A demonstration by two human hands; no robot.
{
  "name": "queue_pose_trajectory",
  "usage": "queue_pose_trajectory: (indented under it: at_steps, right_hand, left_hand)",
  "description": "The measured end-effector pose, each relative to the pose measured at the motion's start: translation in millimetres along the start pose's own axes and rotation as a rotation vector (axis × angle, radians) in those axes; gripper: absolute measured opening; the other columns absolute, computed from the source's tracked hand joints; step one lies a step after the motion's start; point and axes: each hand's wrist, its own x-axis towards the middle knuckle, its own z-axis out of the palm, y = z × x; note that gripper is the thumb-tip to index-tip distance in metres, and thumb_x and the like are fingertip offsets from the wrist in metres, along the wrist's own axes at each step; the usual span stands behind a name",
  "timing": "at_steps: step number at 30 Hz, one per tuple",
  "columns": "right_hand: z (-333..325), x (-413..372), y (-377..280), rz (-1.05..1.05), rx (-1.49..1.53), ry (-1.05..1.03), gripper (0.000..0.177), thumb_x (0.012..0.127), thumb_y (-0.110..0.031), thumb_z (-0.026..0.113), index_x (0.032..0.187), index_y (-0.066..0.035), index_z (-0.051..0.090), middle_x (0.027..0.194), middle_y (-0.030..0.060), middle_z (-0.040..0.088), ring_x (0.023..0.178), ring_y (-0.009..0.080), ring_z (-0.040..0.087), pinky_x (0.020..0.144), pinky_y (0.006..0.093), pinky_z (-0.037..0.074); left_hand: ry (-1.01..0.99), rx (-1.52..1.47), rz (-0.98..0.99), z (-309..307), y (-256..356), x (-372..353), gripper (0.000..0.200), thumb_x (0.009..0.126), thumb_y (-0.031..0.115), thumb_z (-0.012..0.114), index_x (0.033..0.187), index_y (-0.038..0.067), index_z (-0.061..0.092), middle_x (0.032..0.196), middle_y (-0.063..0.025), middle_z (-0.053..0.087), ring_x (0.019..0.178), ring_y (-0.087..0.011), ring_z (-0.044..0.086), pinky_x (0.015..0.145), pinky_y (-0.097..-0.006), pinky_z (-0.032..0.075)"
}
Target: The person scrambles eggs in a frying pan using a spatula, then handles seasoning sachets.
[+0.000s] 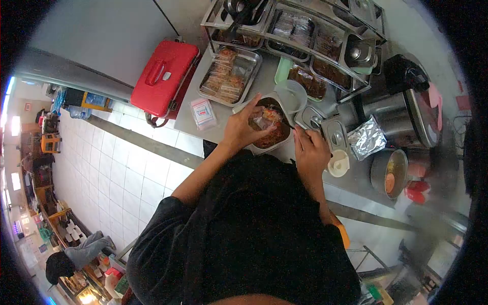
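My left hand (238,128) holds a small clear plastic bag (266,119) with its mouth spread and some orange-red food inside. Below the bag stands a deep metal container (285,141) holding reddish shredded food (269,137). My right hand (311,155) grips a spoon (287,123), its tip at the bag's opening; the bowl of the spoon is mostly hidden. Close behind the container sits a clear round plastic tub (292,94). A white cup (338,163) is beside my right hand.
A metal tray (253,68) of filled bags stands at the back left, near a packet of plastic bags (203,114) and a red case (165,76). A rack (325,53) with food trays rises behind. Foil (367,137) and a pot (378,175) lie right. Another person (81,254) is far left.
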Motion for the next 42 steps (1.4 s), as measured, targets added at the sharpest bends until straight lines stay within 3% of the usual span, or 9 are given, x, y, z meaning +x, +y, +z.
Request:
queue_pose_trajectory:
  at_steps: [8, 18, 26, 39, 41, 42]
  right_hand:
    - [2.9, -5.8, -3.8, -0.115, -0.139, 0.054, 0.025, 0.08, -0.021, 0.075, 0.104, -0.018, 0.071, 0.09, -0.0019, 0.064, 0.075, 0.0177, 0.062, 0.064, 0.0336, 0.047]
    - [10.0, -5.7, -4.0, -0.137, -0.086, 0.098, 0.032, 0.079, -0.018, 0.077, 0.11, -0.018, 0.07, 0.09, -0.0005, 0.063, 0.074, 0.018, 0.061, 0.063, 0.0337, 0.046]
    - [3.7, 2.1, -10.1, -0.156, -0.033, 0.16, 0.027, 0.075, -0.01, 0.079, 0.102, -0.012, 0.074, 0.083, 0.002, 0.063, 0.071, 0.0185, 0.062, 0.061, 0.0321, 0.048]
    - [8.1, 2.8, -8.7, -0.115, 0.006, 0.193, 0.023, 0.074, -0.011, 0.08, 0.096, -0.011, 0.075, 0.083, 0.0028, 0.064, 0.073, 0.0199, 0.063, 0.061, 0.0334, 0.048]
    - [11.5, -0.6, -8.2, 0.045, 0.135, 0.124, 0.017, 0.078, -0.015, 0.078, 0.094, -0.011, 0.075, 0.086, 0.0056, 0.066, 0.076, 0.0241, 0.064, 0.066, 0.035, 0.051]
    - [11.9, -0.9, -9.5, 0.035, 0.136, 0.127, 0.017, 0.078, -0.015, 0.078, 0.094, -0.011, 0.075, 0.086, 0.0056, 0.066, 0.076, 0.0241, 0.064, 0.066, 0.035, 0.051]
  left_hand:
    - [0.04, -0.006, -0.006, 4.3, 1.7, 0.0, 0.099, 0.062, 0.036, 0.09, 0.143, 0.01, 0.038, 0.104, -0.013, 0.07, 0.091, -0.0232, 0.071, 0.081, -0.0369, 0.057]
    - [0.086, -0.083, -0.035, 1.6, 5.1, 1.0, 0.097, 0.061, 0.033, 0.091, 0.141, 0.01, 0.041, 0.1, -0.0136, 0.07, 0.09, -0.0211, 0.071, 0.079, -0.0344, 0.057]
    - [0.104, -0.121, -0.077, 4.8, 0.2, -0.2, 0.096, 0.061, 0.033, 0.091, 0.14, 0.01, 0.043, 0.094, -0.0114, 0.07, 0.087, -0.0188, 0.07, 0.076, -0.0327, 0.057]
    - [0.116, -0.161, -0.036, 3.6, -1.3, -0.6, 0.096, 0.062, 0.026, 0.091, 0.142, 0.009, 0.04, 0.095, -0.014, 0.07, 0.09, -0.0201, 0.071, 0.078, -0.0331, 0.057]
    - [0.122, -0.145, -0.007, 3.3, -2.5, -0.1, 0.099, 0.062, 0.025, 0.091, 0.143, 0.01, 0.038, 0.096, -0.0144, 0.07, 0.09, -0.0202, 0.071, 0.078, -0.033, 0.057]
    - [0.136, -0.18, -0.045, 2.9, -1.0, -0.3, 0.088, 0.063, 0.027, 0.09, 0.137, 0.009, 0.046, 0.096, -0.0132, 0.07, 0.089, -0.02, 0.071, 0.078, -0.0331, 0.057]
